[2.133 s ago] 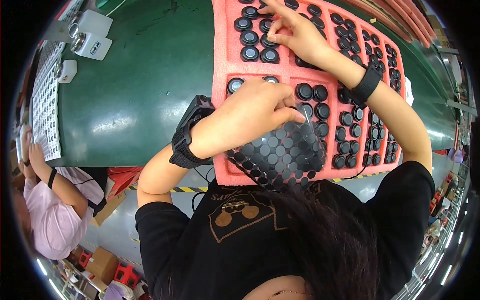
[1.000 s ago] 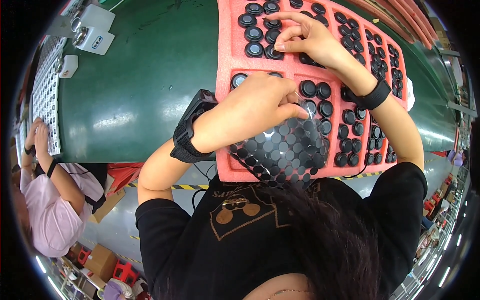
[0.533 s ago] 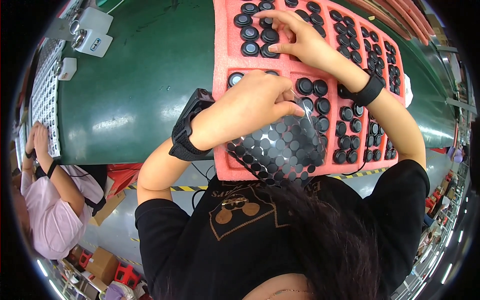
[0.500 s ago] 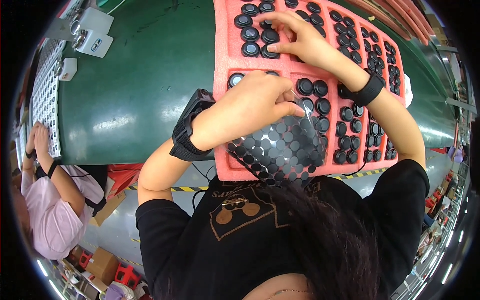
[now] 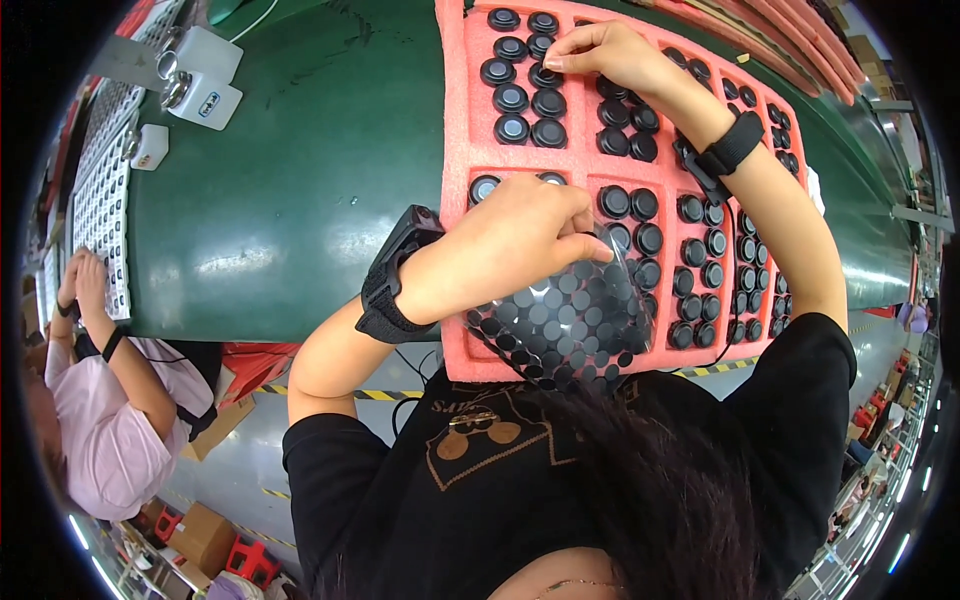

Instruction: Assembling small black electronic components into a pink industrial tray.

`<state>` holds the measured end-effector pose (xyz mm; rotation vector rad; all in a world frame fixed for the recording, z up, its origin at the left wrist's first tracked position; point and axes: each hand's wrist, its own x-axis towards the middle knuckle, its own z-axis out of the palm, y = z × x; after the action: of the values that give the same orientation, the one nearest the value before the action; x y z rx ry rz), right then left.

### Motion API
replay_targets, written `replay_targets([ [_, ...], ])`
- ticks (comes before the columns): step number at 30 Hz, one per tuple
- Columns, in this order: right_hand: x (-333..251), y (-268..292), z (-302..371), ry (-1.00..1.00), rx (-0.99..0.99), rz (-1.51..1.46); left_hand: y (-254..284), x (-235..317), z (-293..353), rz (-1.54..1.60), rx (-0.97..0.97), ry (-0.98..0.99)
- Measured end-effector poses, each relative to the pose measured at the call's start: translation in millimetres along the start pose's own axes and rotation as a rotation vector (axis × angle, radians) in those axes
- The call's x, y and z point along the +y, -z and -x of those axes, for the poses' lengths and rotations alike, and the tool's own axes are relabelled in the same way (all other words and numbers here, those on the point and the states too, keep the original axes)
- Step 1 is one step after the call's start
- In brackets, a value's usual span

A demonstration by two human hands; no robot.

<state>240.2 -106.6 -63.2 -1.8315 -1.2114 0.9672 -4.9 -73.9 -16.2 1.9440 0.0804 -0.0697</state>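
Observation:
A pink foam tray (image 5: 458, 120) lies on the green belt (image 5: 300, 170), its pockets filled with several round black caps (image 5: 511, 98). My left hand (image 5: 520, 235) grips a clear plastic sheet (image 5: 570, 325) covered with small black round discs and holds it over the tray's near left corner. My right hand (image 5: 605, 50) reaches to the tray's far part, fingers pinched at a black cap (image 5: 545, 76); whether a disc is between the fingertips I cannot tell. Both wrists wear black bands.
Another person in a pink shirt (image 5: 110, 440) works at the left over a white gridded tray (image 5: 100, 200). White boxy devices (image 5: 200, 75) stand on the belt's far left. More pink trays (image 5: 790, 50) are stacked far right. Cardboard boxes (image 5: 205, 535) lie on the floor.
My right hand has shifted between caps in the tray's far left section and is pinched at one there. My left hand keeps holding the disc sheet in nearly the same place.

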Motion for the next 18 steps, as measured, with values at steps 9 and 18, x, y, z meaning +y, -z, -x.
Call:
replay_targets([
  [9, 4.7, -2.4, 3.0, -0.011, 0.057, -0.02, 0.1, -3.1, -0.6, -0.025, 0.021, -0.072],
  [18, 8.0, -2.0, 2.7, 0.004, 0.055, 0.032, 0.5, -3.7, -0.7, -0.001, 0.017, -0.061],
])
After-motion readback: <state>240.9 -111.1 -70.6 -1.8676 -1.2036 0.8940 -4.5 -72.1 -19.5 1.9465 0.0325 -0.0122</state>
